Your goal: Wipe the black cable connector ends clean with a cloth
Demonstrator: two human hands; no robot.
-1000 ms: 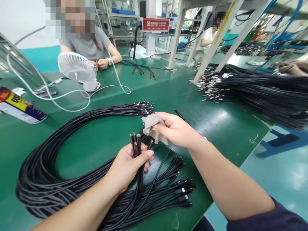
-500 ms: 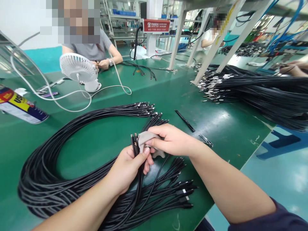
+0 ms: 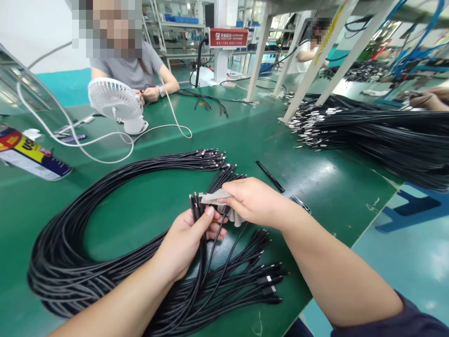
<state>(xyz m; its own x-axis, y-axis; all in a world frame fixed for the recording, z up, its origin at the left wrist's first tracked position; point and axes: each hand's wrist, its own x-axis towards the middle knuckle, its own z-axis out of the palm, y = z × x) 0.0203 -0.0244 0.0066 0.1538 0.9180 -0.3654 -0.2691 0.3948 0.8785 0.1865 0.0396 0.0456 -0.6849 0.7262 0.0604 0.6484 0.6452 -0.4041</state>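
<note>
My left hand (image 3: 191, 236) is closed around a few black cables (image 3: 195, 206), their metal-tipped plugs pointing up past the thumb. A grey cloth (image 3: 215, 197) is pinched in my right hand (image 3: 250, 199), just right of those plugs. One cable runs up from the table to the cloth, its end partly hidden behind cloth and fingers. Beneath both hands a large bundle of black cables (image 3: 59, 238) lies curved in a U on the green table (image 3: 129, 206). Plug ends (image 3: 210, 159) fan out at its far end, and more connectors (image 3: 268, 281) at the near end.
A black pen (image 3: 269, 176) and metal tweezers (image 3: 300, 204) lie right of my hands. A white fan (image 3: 115, 99) and a spray can (image 3: 33, 154) stand left. Another cable pile (image 3: 368, 135) sits at the right, by table-mounted posts (image 3: 301, 70). A co-worker (image 3: 140, 70) sits opposite.
My right hand has shifted slightly right with the cloth, which hangs looser. A single cable now stands apart from the held ones, leading to the cloth.
</note>
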